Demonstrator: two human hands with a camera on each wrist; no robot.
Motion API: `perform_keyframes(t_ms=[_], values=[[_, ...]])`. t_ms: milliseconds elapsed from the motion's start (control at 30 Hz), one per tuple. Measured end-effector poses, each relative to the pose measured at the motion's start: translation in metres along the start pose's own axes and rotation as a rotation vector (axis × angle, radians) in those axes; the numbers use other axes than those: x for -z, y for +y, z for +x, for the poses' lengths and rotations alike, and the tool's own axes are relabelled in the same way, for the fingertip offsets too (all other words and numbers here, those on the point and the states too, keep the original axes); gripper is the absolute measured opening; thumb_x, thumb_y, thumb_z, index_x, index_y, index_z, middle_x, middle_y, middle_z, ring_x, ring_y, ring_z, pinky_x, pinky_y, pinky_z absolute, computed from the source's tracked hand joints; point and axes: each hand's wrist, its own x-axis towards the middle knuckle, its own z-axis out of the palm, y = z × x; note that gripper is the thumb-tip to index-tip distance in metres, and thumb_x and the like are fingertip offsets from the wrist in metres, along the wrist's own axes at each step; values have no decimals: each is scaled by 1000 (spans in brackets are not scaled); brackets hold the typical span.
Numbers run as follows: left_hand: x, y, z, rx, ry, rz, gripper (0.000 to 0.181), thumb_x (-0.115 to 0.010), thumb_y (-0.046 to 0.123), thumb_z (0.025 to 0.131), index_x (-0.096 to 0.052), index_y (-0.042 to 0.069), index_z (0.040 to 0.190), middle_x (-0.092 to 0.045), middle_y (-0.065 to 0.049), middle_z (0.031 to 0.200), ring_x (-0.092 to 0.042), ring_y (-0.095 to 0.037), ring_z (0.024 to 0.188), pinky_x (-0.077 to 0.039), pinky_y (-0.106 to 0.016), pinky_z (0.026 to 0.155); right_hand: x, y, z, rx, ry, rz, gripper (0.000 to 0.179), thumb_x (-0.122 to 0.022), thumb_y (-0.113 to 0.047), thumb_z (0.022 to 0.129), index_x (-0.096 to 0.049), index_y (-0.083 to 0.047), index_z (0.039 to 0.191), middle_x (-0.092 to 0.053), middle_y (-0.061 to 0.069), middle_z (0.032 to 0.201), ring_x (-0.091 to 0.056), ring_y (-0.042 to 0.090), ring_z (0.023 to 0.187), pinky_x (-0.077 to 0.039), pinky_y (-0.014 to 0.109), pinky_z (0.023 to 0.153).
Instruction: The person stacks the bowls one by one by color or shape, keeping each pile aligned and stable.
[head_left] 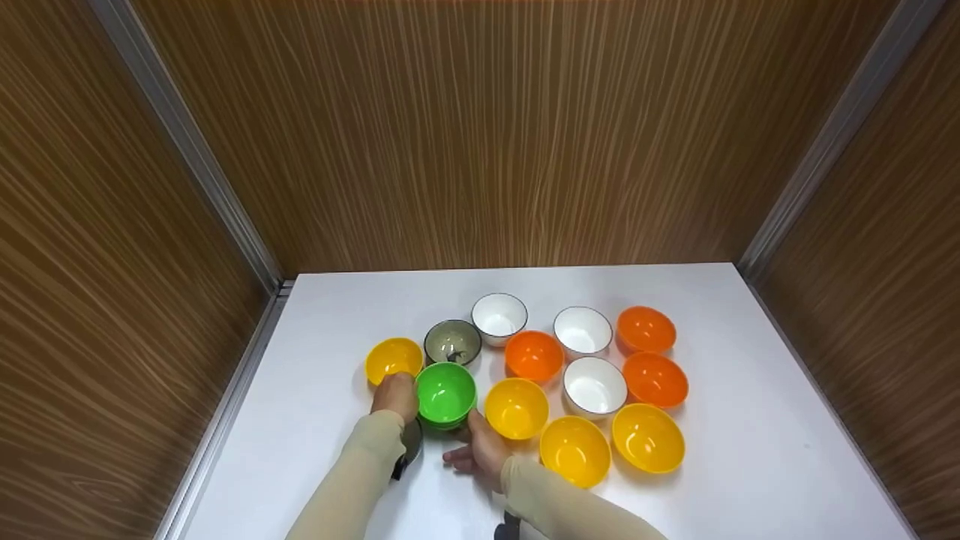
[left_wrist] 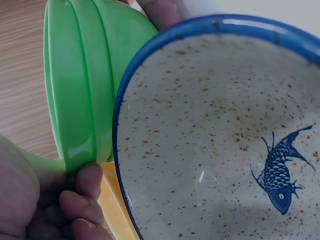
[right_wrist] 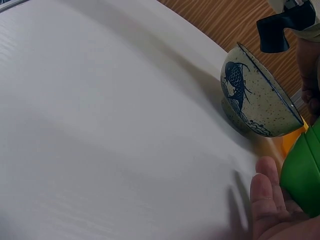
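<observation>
Nested green bowls (head_left: 447, 391) stand at the left of the group, their stacked rims showing in the left wrist view. My left hand (head_left: 396, 396) grips the stack at its left side, fingers (left_wrist: 90, 181) curled at the rim. My right hand (head_left: 486, 452) is at the stack's lower right, its fingers (right_wrist: 265, 192) fairly straight beside the green wall. A speckled bowl with a blue rim and a blue fish (left_wrist: 200, 125) stands close in front of the stack. It is mostly hidden under my left wrist in the head view. A yellow bowl (head_left: 394, 355) sits just beyond my left hand.
A grey-green bowl (head_left: 453, 334) stands behind the green stack. White bowls (head_left: 499, 315), orange bowls (head_left: 534, 355) and yellow bowls (head_left: 516, 409) crowd the middle and right of the white table (head_left: 780, 420). Wood-patterned walls (head_left: 510, 135) enclose it at the back and sides.
</observation>
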Motion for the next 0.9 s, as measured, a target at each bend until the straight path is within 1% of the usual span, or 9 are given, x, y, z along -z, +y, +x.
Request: perform_keyframes(t_ms=[133,300,400,600,733,833,900], values=[[0,0,0,-5,8,9,18,-59,6,92,-68,-2,79,-65,-14,74,-64,-35,76,-51,-47,72,0,1,0,1,1,13,62,-19,-52,103,-38,-6,139,-55,22,129,-66,27,80,-53,40,66],[0,0,1,-8,-1,8,17,-58,5,92,-68,-3,81,-64,-14,74,-64,-34,75,-51,-46,72,-1,1,0,0,12,3,63,-20,-53,102,-42,-6,138,-56,22,129,-67,27,80,-54,41,67],[0,0,1,-9,-7,13,17,-57,5,93,-68,-4,83,-65,-14,75,-64,-33,75,-52,-46,72,-1,1,0,-3,14,-3,64,-19,-53,102,-41,-6,139,-56,22,130,-67,28,80,-54,42,67],[1,-1,0,-28,-1,8,18,-58,5,92,-68,-4,80,-65,-15,74,-64,-34,75,-51,-47,72,-1,-1,-1,-6,9,-6,66,-19,-55,101,-38,-5,141,-56,23,130,-66,28,81,-54,43,68],[2,-1,0,-8,-13,-16,21,-57,7,94,-67,-3,78,-64,-14,73,-63,-34,74,-50,-48,71,1,-1,-3,-12,0,-22,68,-19,-55,101,-39,-3,139,-55,22,131,-66,29,82,-54,44,70],[5,-1,-3,5,10,-40,21,-57,8,94,-66,-2,78,-64,-14,74,-63,-34,74,-49,-49,71,4,-1,-7,-17,-7,-47,69,-20,-55,101,-39,1,138,-55,21,132,-66,31,84,-54,44,71],[7,1,-5,6,45,-54,19,-57,9,94,-67,-2,83,-65,-16,79,-63,-36,79,-49,-49,74,7,-2,-11,-21,-19,-71,69,-22,-54,101,-39,4,136,-55,22,131,-67,33,85,-54,45,71]])
